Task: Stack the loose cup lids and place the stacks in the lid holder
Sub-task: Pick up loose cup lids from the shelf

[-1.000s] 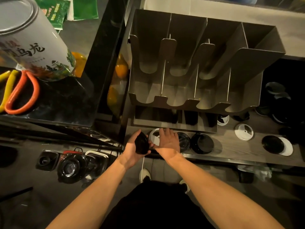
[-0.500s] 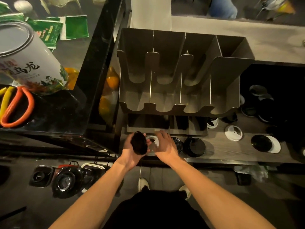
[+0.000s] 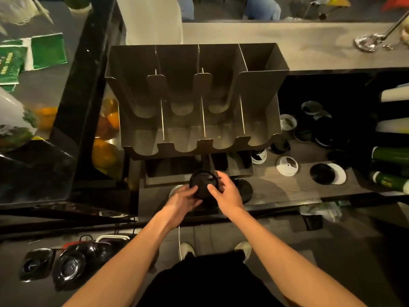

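Note:
Both hands hold a black cup lid just above the counter's front edge, below the metal lid holder. My left hand grips its lower left rim. My right hand pinches its right rim with thumb and fingers. Another black lid lies on the counter right of my right hand, and a white lid peeks out beside my left hand. More loose lids lie to the right: a white one and a black lid on a white one. The holder's slots look empty.
Several more black and white lids lie in the dark recess right of the holder. Green and white cup sleeves stick in from the right edge. Oranges sit left of the holder behind a black glass case.
My right hand left the counter and took hold of the black lid's right rim. The lid in my left hand turned from edge-on to face-up. The camera view tilted up and shifted.

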